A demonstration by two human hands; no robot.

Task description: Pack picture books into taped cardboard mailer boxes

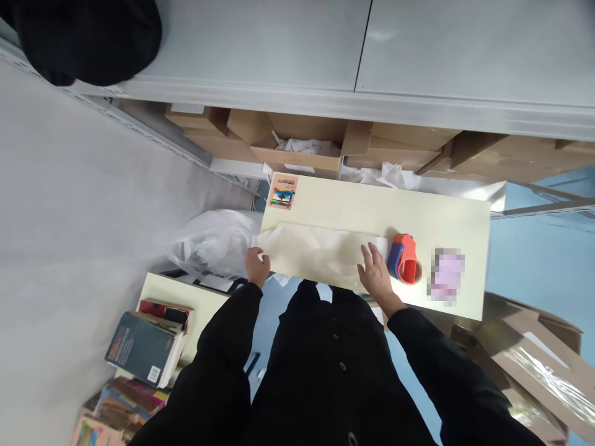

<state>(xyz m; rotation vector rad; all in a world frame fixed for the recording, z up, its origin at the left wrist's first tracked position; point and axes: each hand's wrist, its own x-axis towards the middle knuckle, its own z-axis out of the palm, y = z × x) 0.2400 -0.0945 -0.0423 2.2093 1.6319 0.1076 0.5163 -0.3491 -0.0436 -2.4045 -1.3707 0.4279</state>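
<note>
A thin, creased white sheet (pixel 320 251), paper by its look, lies along the near side of a pale yellow tabletop (pixel 441 217). My left hand (pixel 257 266) is at the table's left edge, with its fingers curled closed on the sheet's left end. Near the sheet's right end, my right hand (pixel 375 272) rests with the fingers spread and holds nothing. Just right of it stands a red and blue tape dispenser (pixel 406 257). A small book (pixel 282 191) with a picture on its cover lies in the table's far left corner.
A blurred-out pink item (pixel 447 275) lies at the table's right. Behind are open cardboard boxes (pixel 297 158) under a grey shelf (pixel 279 49). Books (pixel 146 347) are stacked at lower left, near a translucent plastic bag (pixel 214 241). More cardboard (pixel 534 353) stands at lower right.
</note>
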